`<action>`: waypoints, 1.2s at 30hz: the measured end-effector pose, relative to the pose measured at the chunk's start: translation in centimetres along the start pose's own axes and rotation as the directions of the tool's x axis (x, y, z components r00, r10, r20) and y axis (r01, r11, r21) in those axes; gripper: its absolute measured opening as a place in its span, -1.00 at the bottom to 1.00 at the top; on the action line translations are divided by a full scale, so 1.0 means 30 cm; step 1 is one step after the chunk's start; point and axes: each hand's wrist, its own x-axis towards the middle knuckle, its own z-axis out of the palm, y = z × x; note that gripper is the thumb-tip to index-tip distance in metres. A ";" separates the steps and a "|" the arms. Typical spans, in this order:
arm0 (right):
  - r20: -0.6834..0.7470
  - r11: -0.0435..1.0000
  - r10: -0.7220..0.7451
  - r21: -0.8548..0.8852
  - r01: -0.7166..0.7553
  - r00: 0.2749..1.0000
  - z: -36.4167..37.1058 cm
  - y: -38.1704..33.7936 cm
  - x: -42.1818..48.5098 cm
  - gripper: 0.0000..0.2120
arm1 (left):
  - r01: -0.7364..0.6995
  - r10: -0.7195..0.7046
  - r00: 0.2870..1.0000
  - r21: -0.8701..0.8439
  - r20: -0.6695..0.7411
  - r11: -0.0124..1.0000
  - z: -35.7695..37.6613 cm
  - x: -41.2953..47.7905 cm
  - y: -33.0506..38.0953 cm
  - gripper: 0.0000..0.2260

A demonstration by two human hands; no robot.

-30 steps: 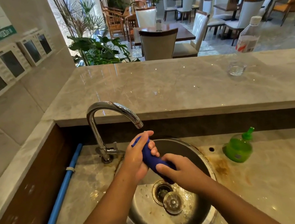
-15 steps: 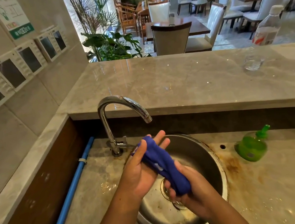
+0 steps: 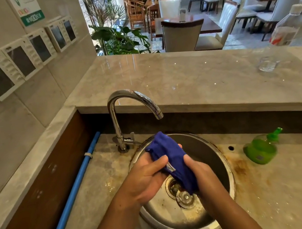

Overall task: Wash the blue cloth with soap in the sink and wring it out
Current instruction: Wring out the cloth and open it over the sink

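Note:
The blue cloth [image 3: 172, 156] is bunched into a thick roll above the round steel sink [image 3: 215, 150]. My left hand [image 3: 145, 177] holds its upper part, thumb across the front and fingers behind. My right hand [image 3: 201, 171] grips the lower part, whose tail hangs down toward the drain [image 3: 174, 187]. The chrome faucet [image 3: 123, 106] arches over the basin at the back left, and no water runs from its spout. A green soap dispenser [image 3: 260, 149] stands on the counter to the right of the sink.
A blue pipe [image 3: 73, 189] runs along the wooden wall on the left. On the raised marble ledge [image 3: 180, 79] behind the sink sit a glass [image 3: 267, 63] and a plastic bottle [image 3: 285, 29] at the right. The sink's loose strainer plug [image 3: 186, 198] lies beside the drain.
Both hands have shifted on the cloth: the left thumb now crosses its front, the roll has loosened and widened at the top. The camera has turned further left.

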 end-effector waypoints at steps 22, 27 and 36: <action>0.175 0.609 -0.359 -0.701 0.372 0.917 0.019 0.001 -0.033 -0.57 | 0.019 -0.008 0.999 0.270 -0.043 0.963 0.028 -0.110 -0.009 -0.60; 0.196 0.705 -0.330 -0.600 0.379 0.924 0.003 0.023 -0.031 -0.80 | 0.035 0.045 0.988 0.510 -0.145 0.860 0.043 -0.118 -0.016 -0.62; 0.056 0.980 -0.104 -0.167 0.112 0.993 -0.001 0.043 -0.037 -0.79 | 0.088 0.056 0.922 0.350 -0.382 0.932 -0.011 -0.109 -0.025 -0.77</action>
